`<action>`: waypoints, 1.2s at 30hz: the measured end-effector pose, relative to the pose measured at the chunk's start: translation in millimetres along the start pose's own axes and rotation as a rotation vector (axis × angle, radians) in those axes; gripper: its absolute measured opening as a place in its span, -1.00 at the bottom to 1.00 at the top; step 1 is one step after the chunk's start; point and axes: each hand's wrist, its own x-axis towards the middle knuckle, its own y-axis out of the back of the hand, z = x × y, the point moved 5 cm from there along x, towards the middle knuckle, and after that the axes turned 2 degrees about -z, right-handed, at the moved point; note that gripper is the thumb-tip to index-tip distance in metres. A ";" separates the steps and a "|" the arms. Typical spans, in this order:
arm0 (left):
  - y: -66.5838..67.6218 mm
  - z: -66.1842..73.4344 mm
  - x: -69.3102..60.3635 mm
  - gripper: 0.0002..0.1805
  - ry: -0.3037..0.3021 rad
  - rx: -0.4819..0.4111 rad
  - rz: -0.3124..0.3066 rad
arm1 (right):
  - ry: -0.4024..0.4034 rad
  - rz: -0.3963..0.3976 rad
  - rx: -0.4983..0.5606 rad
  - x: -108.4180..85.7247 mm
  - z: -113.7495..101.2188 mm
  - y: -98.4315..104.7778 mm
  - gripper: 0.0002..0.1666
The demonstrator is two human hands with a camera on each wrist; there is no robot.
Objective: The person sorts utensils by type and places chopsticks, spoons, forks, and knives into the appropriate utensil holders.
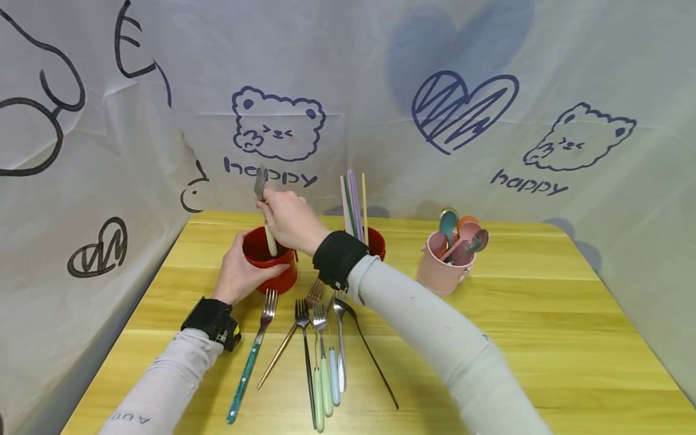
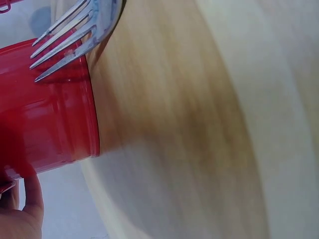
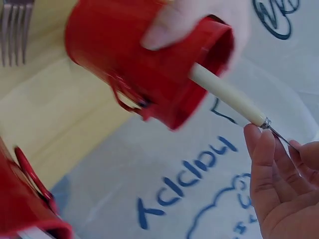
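Note:
My left hand (image 1: 239,275) grips a small red bucket (image 1: 284,280) at the left of the table, the thumb along the near side of its rim. Above it, my right hand (image 1: 296,222) pinches a fork by its metal neck. The fork's cream handle (image 3: 229,95) points down into the bucket's mouth, while its tines (image 1: 261,181) point up. Whether the handle end touches the bottom is hidden. Just in front of the bucket lies a fork with a teal handle (image 1: 244,379). Several more forks lie to its right, among them a black fork (image 1: 307,362) and a green-handled fork (image 1: 325,383).
Behind my right wrist stands a second red bucket (image 1: 376,241) with several chopsticks (image 1: 354,205). Farther right is a pink bucket (image 1: 439,275) holding several spoons (image 1: 469,232). White cloth (image 1: 370,72) with drawings hangs behind the wooden table (image 1: 544,338).

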 end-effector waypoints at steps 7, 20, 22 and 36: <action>-2.7 2.2 -0.6 0.04 0.001 -0.012 -0.008 | -0.100 -0.064 0.003 -1.3 18.9 -27.6 -0.72; -3.3 1.2 -2.1 0.02 -0.004 -0.025 0.001 | -0.059 -0.011 0.064 -25.2 35.1 -37.6 -0.77; -3.1 1.0 -2.2 0.03 -0.003 -0.028 0.001 | -0.039 -0.007 0.094 -32.6 36.2 -37.6 -0.78; -1.5 1.0 -2.2 0.01 -0.021 -0.066 0.020 | -0.063 -0.053 0.241 -96.9 62.4 -44.3 -0.77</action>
